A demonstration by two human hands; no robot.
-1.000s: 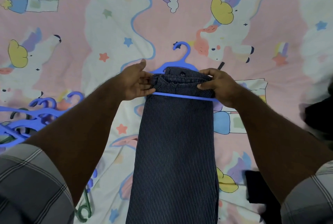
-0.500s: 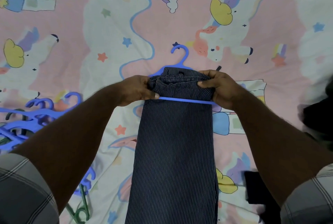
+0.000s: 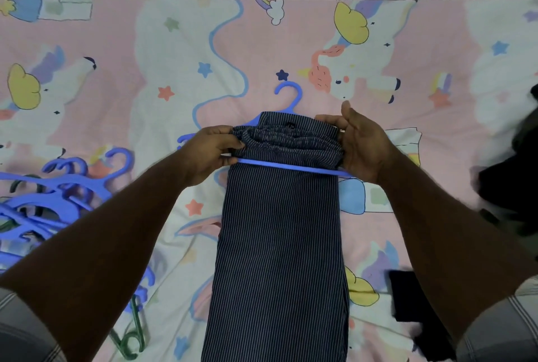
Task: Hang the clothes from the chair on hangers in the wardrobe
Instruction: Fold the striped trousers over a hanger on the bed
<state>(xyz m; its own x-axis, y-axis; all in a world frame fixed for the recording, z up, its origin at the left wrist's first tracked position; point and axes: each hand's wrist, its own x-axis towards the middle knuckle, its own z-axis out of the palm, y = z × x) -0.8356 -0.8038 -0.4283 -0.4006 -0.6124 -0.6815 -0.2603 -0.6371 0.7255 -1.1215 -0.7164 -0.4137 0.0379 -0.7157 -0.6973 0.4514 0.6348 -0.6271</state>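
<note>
At about nine o'clock a heap of spare blue hangers (image 3: 49, 187) lies on the bedsheet (image 3: 116, 41), so I judge that more clothes remain to be hung; neither chair nor wardrobe is in view. Moving toward the middle, the left hand (image 3: 211, 152) has its fingers curled around the left edge of the bunched waistband, pinching the cloth just above the bar. The striped trousers (image 3: 279, 245) lie flat at the centre of the sheet, long axis running from six to twelve o'clock, waistband end at twelve and folded over the bar of the blue hanger (image 3: 291, 165) (the legs run out of view at six). The hanger's bar lies crosswise, nine to three, and its hook points toward twelve. At about two o'clock from the centre the right hand (image 3: 364, 146) rests against the right edge of the fold, fingers straight and loosely spread, thumb raised, gripping nothing. The threading looks nearly finished; lifting the hanger and carrying it to the wardrobe is not yet done
</note>
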